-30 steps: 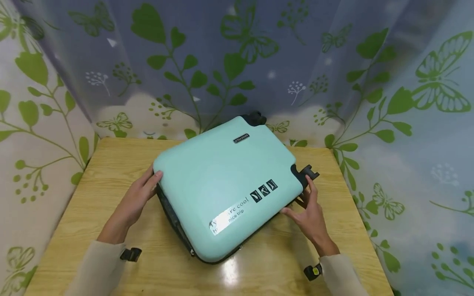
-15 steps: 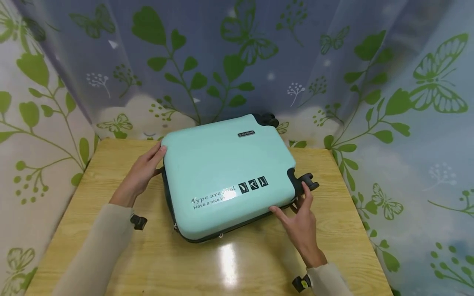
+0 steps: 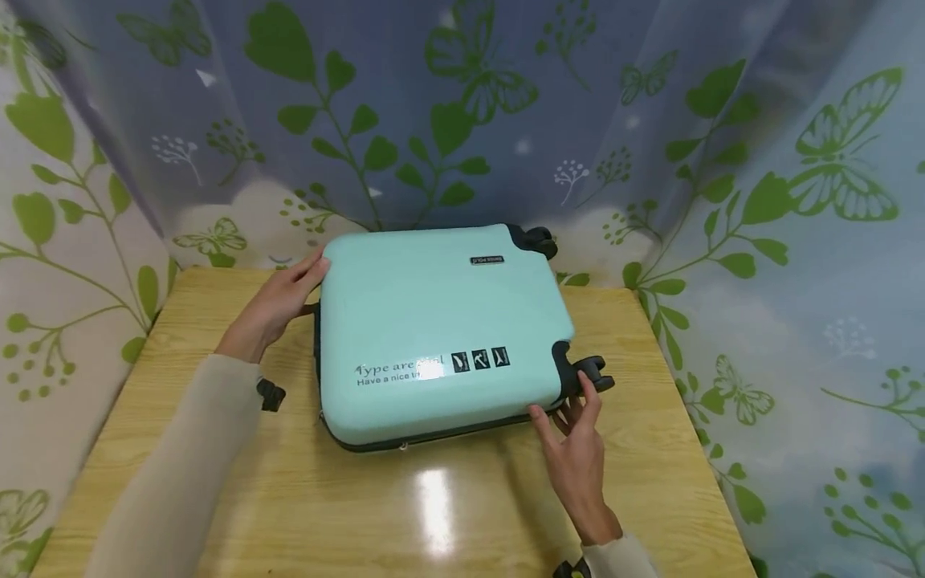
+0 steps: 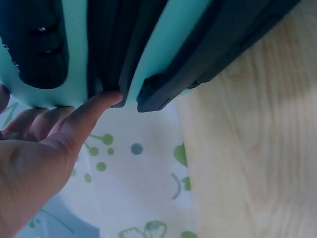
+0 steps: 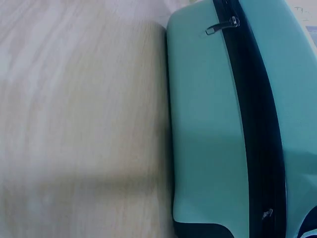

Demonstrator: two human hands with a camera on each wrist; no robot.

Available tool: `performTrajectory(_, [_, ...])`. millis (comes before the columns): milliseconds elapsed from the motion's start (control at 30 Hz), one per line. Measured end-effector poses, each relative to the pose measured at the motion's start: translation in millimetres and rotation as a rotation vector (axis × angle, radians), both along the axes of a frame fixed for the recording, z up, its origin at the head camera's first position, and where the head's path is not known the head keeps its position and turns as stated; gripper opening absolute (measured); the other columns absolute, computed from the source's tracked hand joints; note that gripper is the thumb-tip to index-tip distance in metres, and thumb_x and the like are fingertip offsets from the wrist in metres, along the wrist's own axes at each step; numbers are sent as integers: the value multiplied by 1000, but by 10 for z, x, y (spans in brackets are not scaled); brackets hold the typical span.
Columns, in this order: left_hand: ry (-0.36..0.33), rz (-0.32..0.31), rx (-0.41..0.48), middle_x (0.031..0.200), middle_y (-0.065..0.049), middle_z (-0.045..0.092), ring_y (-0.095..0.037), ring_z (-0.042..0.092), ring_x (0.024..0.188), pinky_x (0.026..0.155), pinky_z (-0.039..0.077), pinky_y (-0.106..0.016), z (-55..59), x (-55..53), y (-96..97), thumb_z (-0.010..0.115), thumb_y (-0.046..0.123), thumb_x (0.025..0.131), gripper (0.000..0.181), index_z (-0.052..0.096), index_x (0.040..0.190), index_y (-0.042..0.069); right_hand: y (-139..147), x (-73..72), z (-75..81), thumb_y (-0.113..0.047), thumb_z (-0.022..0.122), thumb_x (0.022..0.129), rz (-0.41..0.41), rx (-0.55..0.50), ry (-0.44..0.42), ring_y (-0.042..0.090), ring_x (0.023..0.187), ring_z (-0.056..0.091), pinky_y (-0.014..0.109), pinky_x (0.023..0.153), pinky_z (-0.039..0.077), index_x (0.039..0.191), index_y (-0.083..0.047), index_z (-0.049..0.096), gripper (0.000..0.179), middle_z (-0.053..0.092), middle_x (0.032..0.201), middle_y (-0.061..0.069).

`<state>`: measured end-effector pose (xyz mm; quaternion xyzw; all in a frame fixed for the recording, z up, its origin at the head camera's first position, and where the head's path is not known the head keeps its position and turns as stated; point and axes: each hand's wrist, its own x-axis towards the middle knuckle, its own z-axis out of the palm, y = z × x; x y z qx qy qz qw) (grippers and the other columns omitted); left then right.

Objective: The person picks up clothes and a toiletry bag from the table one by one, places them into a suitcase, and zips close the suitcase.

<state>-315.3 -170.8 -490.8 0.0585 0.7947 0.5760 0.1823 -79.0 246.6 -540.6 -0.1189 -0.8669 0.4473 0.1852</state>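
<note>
A mint-green hard-shell suitcase [image 3: 441,313] lies flat on the wooden table, its printed face up and its wheel end to the right. My left hand [image 3: 278,301] holds the back left corner. In the left wrist view, that hand's fingers [image 4: 74,119] touch the case's end by the black zip band [image 4: 119,44], with a black carry handle [image 4: 198,59] beside them. At the front right corner my right hand [image 3: 578,461] grips the edge, its thumb at the front side and a finger at the black wheel [image 3: 594,371]. The right wrist view shows a zip pull [image 5: 223,26] but no hand.
The wooden table [image 3: 347,514] extends in front of the case and to both sides. Leaf-and-butterfly patterned curtains [image 3: 405,112] hang close behind the case and along the left and right. A second black wheel [image 3: 540,241] sits at the back right corner.
The suitcase has turned clockwise on the table, its front edge now nearly level across the view. My left hand moved away from me with its corner; my right hand moved slightly nearer and left.
</note>
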Motion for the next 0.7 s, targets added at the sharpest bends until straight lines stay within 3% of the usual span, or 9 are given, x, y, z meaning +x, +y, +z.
performTrajectory(167, [-33, -5, -13, 184, 2, 1, -34, 2, 171, 134, 17, -65, 75, -142, 76, 39, 61, 114, 71, 8, 174, 38, -42, 61, -10, -24, 78, 104, 8, 16, -4, 43, 138, 65, 53, 106, 57, 172, -21, 22, 89, 56, 158, 29])
performTrajectory(267, [-52, 9, -14, 184, 3, 3, -34, 6, 171, 133, 20, -64, 104, -195, 80, 39, 61, 114, 70, 10, 174, 41, -74, 72, -14, -23, 78, 104, 30, 37, 4, 41, 142, 61, 53, 107, 56, 174, -22, 20, 90, 54, 161, 27])
performTrajectory(433, [-20, 9, -64, 184, 2, 2, -37, 7, 171, 132, 18, -68, 152, -230, 89, 36, 66, 112, 73, 8, 174, 40, -86, 103, -16, -18, 76, 104, 78, 122, -3, 41, 139, 65, 52, 103, 59, 176, -21, 17, 93, 57, 158, 28])
performTrajectory(500, [-16, 7, -76, 184, 3, -1, -38, 5, 171, 132, 15, -70, 149, -215, 89, 35, 67, 112, 73, 6, 174, 41, -54, 116, 27, -19, 75, 104, 93, 244, 13, 40, 125, 74, 48, 89, 66, 175, -18, 21, 89, 65, 148, 29])
performTrajectory(567, [-13, -2, -61, 184, 4, -4, -36, 2, 171, 132, 14, -70, 119, -178, 83, 34, 65, 113, 72, 4, 174, 42, -6, 121, 115, -20, 76, 103, 94, 406, 70, 35, 98, 83, 38, 65, 65, 170, -11, 33, 80, 75, 133, 26])
performTrajectory(633, [-6, 1, -34, 184, 4, -4, -34, 1, 172, 133, 14, -69, 68, -108, 74, 34, 63, 114, 71, 4, 175, 41, 42, 105, 242, -21, 77, 100, 78, 559, 168, 27, 69, 80, 30, 44, 50, 159, -4, 51, 66, 83, 112, 19])
performTrajectory(700, [18, 3, -9, 185, 4, 0, -33, 2, 172, 134, 14, -67, 12, -1, 62, 36, 60, 115, 71, 8, 176, 38, 69, 67, 392, -22, 76, 98, 58, 672, 271, 18, 50, 69, 27, 37, 33, 143, -2, 67, 50, 85, 91, 10])
